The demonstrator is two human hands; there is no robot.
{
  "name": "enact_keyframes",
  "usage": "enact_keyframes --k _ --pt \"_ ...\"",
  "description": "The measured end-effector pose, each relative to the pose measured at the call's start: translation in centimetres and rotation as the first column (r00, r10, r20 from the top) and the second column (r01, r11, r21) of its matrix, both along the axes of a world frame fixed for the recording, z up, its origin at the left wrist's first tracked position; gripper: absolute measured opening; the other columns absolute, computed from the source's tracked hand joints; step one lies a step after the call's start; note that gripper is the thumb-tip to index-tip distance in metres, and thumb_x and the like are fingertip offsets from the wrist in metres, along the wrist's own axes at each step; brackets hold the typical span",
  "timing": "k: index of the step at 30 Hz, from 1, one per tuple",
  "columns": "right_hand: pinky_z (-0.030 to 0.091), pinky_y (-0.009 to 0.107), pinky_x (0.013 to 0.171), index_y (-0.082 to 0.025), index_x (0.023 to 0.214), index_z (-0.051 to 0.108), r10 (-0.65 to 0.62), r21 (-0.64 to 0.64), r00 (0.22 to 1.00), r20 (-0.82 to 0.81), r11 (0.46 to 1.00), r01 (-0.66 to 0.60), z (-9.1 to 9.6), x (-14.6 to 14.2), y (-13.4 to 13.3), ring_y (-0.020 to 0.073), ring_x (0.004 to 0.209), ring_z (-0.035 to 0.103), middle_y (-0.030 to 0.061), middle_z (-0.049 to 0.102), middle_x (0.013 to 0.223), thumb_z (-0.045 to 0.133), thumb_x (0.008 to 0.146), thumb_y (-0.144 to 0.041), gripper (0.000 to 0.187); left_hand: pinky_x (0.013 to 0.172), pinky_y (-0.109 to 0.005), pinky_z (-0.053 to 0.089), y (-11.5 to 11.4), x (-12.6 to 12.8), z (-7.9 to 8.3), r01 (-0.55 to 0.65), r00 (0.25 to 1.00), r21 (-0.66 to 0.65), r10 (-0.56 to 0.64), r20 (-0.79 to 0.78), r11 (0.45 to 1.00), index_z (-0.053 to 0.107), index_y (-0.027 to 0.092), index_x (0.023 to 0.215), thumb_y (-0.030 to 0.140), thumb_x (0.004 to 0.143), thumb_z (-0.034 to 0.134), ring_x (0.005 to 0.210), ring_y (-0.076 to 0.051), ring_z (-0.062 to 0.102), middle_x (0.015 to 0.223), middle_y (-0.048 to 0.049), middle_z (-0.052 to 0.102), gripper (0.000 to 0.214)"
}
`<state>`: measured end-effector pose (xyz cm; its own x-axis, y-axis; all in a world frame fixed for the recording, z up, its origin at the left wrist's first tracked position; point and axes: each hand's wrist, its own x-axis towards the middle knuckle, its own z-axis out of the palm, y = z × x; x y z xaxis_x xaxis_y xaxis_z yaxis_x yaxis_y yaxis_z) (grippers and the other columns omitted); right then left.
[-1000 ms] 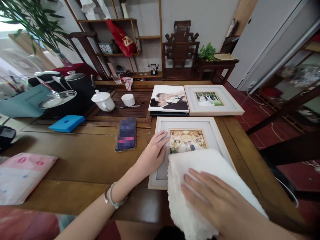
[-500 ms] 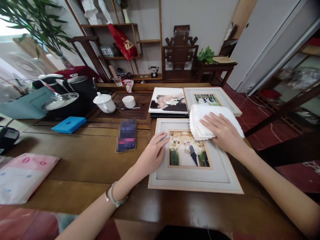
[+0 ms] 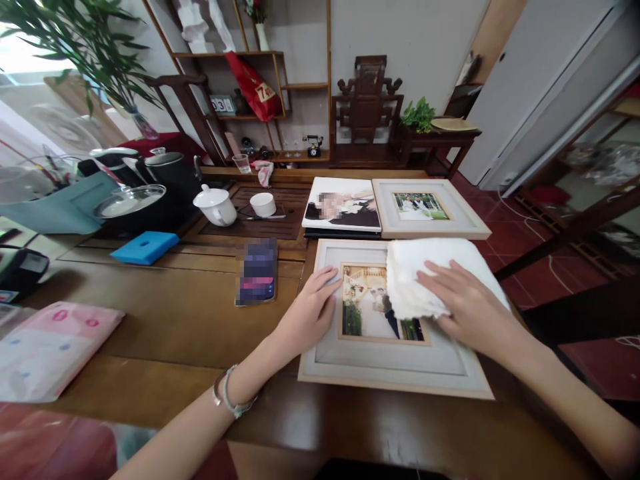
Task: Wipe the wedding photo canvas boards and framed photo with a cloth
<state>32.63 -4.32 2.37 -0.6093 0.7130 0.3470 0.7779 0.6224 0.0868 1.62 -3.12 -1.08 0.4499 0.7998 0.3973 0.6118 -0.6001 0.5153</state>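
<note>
In front of me a framed photo (image 3: 390, 383) of a couple lies face up on the table, in a pale wood frame with a wide white border. My left hand (image 3: 315, 303) rests on its left side, fingers stretched out over the border. A folded white cloth (image 3: 425, 267) covers the frame's upper right part and some of the picture. My right hand (image 3: 463, 300) is on top of this cloth, holding it against the frame with long fingers; its thumb is mostly hidden.
Behind lie another framed photo (image 3: 425, 227) and a photo album (image 3: 343, 207). A phone (image 3: 257, 273) is left of my left hand. Further left are a blue sponge-like block (image 3: 145, 248), a white lidded cup (image 3: 215, 205), a small white bowl (image 3: 263, 204) and a pot (image 3: 130, 210).
My right hand has slid the cloth toward me and slightly right, off the rear framed photo and further over the near one. My left hand stays on the frame's left side.
</note>
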Motion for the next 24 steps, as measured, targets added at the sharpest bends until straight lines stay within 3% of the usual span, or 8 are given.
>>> enact_keyframes --k 3,5,8,13,18,21,24 --pt "0.052 0.055 0.095 -0.017 0.123 0.062 0.022 -0.076 0.999 0.033 0.997 -0.020 1.7 -0.6 -5.4 0.0343 0.115 0.063 0.0127 0.070 0.122 0.048 0.060 -0.007 0.065 0.115 -0.054 0.036 0.0 0.0 0.0 -0.015 1.000 -0.012 0.015 -0.004 1.000 0.060 0.012 0.128 0.015 0.096 0.041 0.139 -0.029 0.041 0.141 -0.0184 0.052 0.037" --pt "0.058 0.049 0.087 -0.022 0.129 0.058 0.102 -0.138 0.995 -0.016 0.985 -0.104 2.4 -0.8 -8.5 0.0321 0.111 0.065 0.0077 0.068 0.127 0.047 0.051 -0.009 0.079 0.116 -0.054 0.035 -0.1 0.0 0.0 -0.012 1.000 -0.021 0.012 0.000 1.000 0.060 0.015 0.128 0.015 0.096 0.041 0.140 -0.029 0.041 0.142 -0.0167 0.052 0.037" --pt "0.058 0.046 0.088 -0.023 0.130 0.057 0.102 -0.198 0.993 -0.063 0.974 -0.112 2.4 -1.1 -9.8 0.0304 0.117 0.063 0.0045 0.065 0.131 0.046 0.048 -0.009 0.084 0.116 -0.054 0.035 0.0 0.0 0.0 -0.002 1.000 -0.028 0.003 0.010 1.000 0.059 0.016 0.130 0.015 0.097 0.041 0.140 -0.028 0.040 0.142 -0.0157 0.052 0.038" --pt "0.045 0.054 0.107 -0.010 0.123 0.062 0.054 -0.120 0.995 -0.080 0.991 -0.063 1.4 -1.4 -4.0 0.0319 0.128 0.054 0.0130 0.066 0.128 0.046 0.059 -0.005 0.066 0.116 -0.054 0.035 0.0 0.0 0.1 0.006 1.000 -0.026 -0.006 0.000 1.000 0.058 0.016 0.131 0.015 0.096 0.041 0.140 -0.029 0.040 0.142 -0.0158 0.052 0.039" --pt "0.029 0.056 0.116 -0.009 0.122 0.064 0.026 -0.007 1.000 0.005 1.000 -0.026 1.9 -1.7 3.0 0.0335 0.137 0.043 0.0141 0.067 0.126 0.051 0.070 -0.003 0.054 0.115 -0.051 0.037 -0.1 -0.1 0.2 0.018 0.999 -0.020 -0.019 -0.033 1.000 0.058 0.014 0.131 0.014 0.096 0.040 0.139 -0.028 0.042 0.144 -0.0169 0.050 0.039" --pt "0.028 0.057 0.116 -0.008 0.128 0.060 -0.010 -0.064 1.000 0.004 0.998 0.010 1.8 -1.9 5.5 0.0332 0.140 0.038 0.0167 0.057 0.139 0.052 0.069 -0.003 0.059 0.114 -0.051 0.038 0.0 -0.1 0.1 0.022 0.999 -0.008 -0.022 -0.029 1.000 0.059 0.013 0.130 0.013 0.095 0.041 0.138 -0.028 0.043 0.143 -0.0172 0.051 0.039" --pt "0.029 0.058 0.115 -0.011 0.138 0.052 -0.027 -0.191 1.000 -0.003 0.981 0.026 1.3 -2.1 5.2 0.0305 0.144 0.032 0.0153 0.047 0.149 0.049 0.068 -0.003 0.071 0.114 -0.052 0.039 0.0 -0.1 0.1 0.026 0.999 -0.001 -0.026 -0.025 1.000 0.059 0.015 0.130 0.013 0.095 0.041 0.138 -0.028 0.044 0.142 -0.0166 0.051 0.039"
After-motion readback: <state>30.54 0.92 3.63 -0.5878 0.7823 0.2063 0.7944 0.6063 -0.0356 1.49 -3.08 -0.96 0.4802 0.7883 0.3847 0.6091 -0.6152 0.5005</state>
